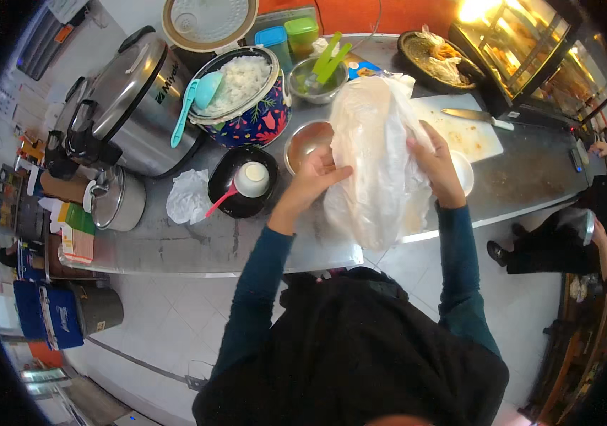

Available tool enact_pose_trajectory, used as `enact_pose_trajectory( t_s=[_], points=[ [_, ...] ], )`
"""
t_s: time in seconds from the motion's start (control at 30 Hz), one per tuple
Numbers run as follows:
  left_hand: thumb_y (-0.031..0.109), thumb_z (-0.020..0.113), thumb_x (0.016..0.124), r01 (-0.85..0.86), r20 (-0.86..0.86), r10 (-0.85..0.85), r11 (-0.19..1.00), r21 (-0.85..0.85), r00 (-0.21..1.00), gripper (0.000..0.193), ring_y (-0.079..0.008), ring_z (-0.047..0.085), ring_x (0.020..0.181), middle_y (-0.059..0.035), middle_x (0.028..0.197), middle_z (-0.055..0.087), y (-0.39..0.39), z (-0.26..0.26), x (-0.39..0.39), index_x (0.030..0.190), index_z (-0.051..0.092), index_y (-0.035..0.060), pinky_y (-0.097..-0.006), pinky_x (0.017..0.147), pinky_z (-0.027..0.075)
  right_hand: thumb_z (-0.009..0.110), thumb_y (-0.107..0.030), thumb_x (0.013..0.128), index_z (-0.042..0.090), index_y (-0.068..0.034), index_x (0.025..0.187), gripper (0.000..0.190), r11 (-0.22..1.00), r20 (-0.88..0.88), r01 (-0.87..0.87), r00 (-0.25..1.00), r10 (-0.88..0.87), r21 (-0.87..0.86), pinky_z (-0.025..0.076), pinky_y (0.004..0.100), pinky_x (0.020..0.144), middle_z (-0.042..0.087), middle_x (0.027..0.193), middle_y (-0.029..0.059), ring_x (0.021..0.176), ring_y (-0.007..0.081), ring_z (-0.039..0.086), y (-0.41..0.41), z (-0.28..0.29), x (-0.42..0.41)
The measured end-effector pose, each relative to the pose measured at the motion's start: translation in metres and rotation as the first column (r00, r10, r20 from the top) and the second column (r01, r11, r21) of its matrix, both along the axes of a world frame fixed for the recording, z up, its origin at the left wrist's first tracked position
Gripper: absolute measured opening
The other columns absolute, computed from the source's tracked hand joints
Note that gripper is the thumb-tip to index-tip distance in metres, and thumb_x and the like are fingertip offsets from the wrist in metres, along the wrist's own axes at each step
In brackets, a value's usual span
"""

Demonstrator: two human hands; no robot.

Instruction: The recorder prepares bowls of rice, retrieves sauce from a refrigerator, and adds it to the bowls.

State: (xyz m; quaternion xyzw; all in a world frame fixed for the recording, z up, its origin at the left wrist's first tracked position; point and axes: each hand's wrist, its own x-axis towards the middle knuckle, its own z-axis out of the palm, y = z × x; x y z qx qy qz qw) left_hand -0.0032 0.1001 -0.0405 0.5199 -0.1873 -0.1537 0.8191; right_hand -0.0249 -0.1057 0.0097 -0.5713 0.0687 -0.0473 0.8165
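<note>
A large translucent white plastic bag (372, 170) hangs upright between my hands, above the front of the metal counter. Its contents look pale and flat, but the plastic blurs them. My left hand (316, 173) holds the bag's left side, thumb laid across the plastic. On the right side, my right hand (434, 160) grips it with fingers spread along the edge. Partly behind the bag are a steel bowl (303, 145), a white bowl (463, 173) and a white cutting board (466, 146). A knife (468, 114) lies on that board.
Left on the counter (175, 250) are a rice pot (260, 125) with a turquoise ladle (189, 106), a large steel cooker (138, 117), and a black bowl (244, 205) holding a white cup (251, 179). A lit display case (516, 48) stands at back right. Another person (553, 239) stands at right.
</note>
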Motion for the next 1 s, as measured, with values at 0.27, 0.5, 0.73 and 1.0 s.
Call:
enact_pose_trajectory(
  t_s=[0.27, 0.5, 0.73, 1.0],
  points=[
    [-0.006, 0.048, 0.064, -0.558, 0.506, 0.411, 0.810, 0.179, 0.758, 0.020, -0.0162, 0.050, 0.068, -0.0104, 0.080, 0.054, -0.055, -0.052, 0.048, 0.083, 0.054, -0.0020, -0.0243, 0.058, 0.041, 0.056, 0.009, 0.055, 0.057, -0.002, 0.081, 0.029, 0.382, 0.592, 0.500, 0.787, 0.172, -0.777, 0.039, 0.0265, 0.058, 0.048, 0.070, 0.0077, 0.068, 0.0184, 0.050, -0.050, -0.022, 0.007],
    [-0.006, 0.048, 0.063, -0.542, 0.778, 0.449, 0.823, -0.169, 0.440, 0.018, -0.0257, 0.053, 0.091, -0.0101, 0.085, 0.057, -0.071, -0.009, 0.047, 0.078, 0.053, 0.0027, -0.0319, 0.072, 0.042, 0.059, -0.001, 0.060, 0.052, -0.007, 0.076, 0.019, 0.079, 0.773, 0.884, 0.355, 0.526, -0.460, 0.043, 0.0377, 0.068, 0.053, 0.090, 0.0139, 0.084, 0.0304, 0.052, -0.083, -0.040, -0.031],
    [0.010, 0.050, 0.068, -0.271, 0.662, -0.531, 0.633, 0.725, 0.529, 0.024, -0.0269, 0.050, 0.095, -0.0134, 0.096, 0.055, -0.062, -0.053, 0.050, 0.090, 0.055, 0.0020, -0.0323, 0.077, 0.039, 0.057, -0.016, 0.061, 0.043, -0.002, 0.103, 0.047, -0.123, 0.021, 0.103, 0.843, 0.538, -0.987, 0.028, 0.0368, 0.093, 0.030, 0.127, 0.0141, 0.118, 0.0286, 0.028, -0.074, -0.107, -0.041],
    [0.048, 0.043, 0.076, -0.527, 0.758, -0.419, 0.548, 0.650, 0.499, 0.068, -0.0339, 0.041, 0.104, -0.0265, 0.114, 0.040, -0.111, -0.108, 0.003, 0.118, 0.033, -0.0039, -0.0396, 0.089, 0.029, 0.058, -0.026, 0.059, 0.032, 0.004, 0.117, 0.070, -0.112, 0.087, 0.141, 0.918, 0.388, -0.984, 0.020, 0.0392, 0.097, 0.033, 0.123, 0.0188, 0.116, 0.0291, 0.030, -0.050, -0.147, -0.029]
  ],
)
